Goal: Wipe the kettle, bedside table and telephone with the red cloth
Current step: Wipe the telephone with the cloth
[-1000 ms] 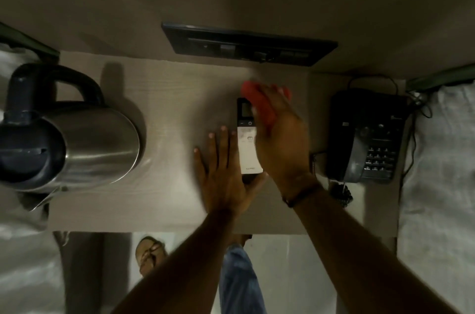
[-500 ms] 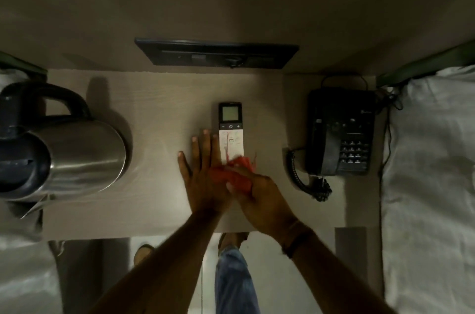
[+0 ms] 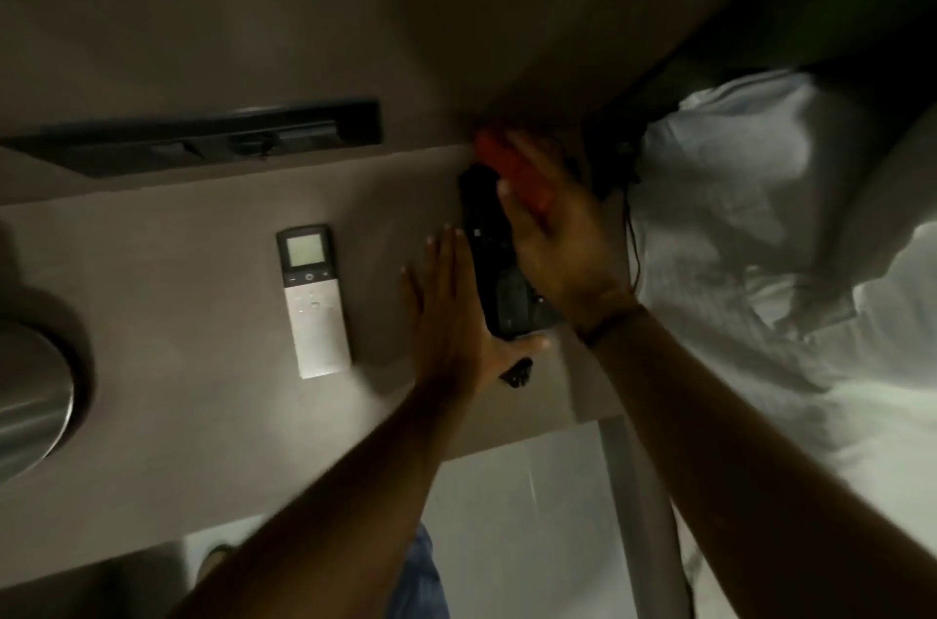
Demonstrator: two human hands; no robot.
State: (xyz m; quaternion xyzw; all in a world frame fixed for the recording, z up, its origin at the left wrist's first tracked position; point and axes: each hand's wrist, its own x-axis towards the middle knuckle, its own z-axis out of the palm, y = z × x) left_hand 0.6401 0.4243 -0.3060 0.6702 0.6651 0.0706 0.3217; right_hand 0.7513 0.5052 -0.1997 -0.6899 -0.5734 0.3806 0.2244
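The black telephone [image 3: 494,258] lies on the right part of the bedside table [image 3: 192,314], mostly covered by my hands. My right hand [image 3: 563,243] presses the red cloth [image 3: 512,167] on the phone's far end, and only the cloth's upper part shows past my fingers. My left hand [image 3: 451,319] lies flat with fingers straight against the phone's left side, thumb under its near end. The steel kettle [image 3: 30,395] is cut off at the left edge.
A white and black remote [image 3: 313,299] lies mid-table, left of my left hand. A dark switch panel [image 3: 203,134] sits on the wall behind. White bedding [image 3: 760,238] borders the table on the right. The phone's coiled cord [image 3: 517,375] shows near the front edge.
Both hands have moved right from the remote to the telephone. The red cloth went from the remote's near end to the phone's far end. The view swung right and tilted.
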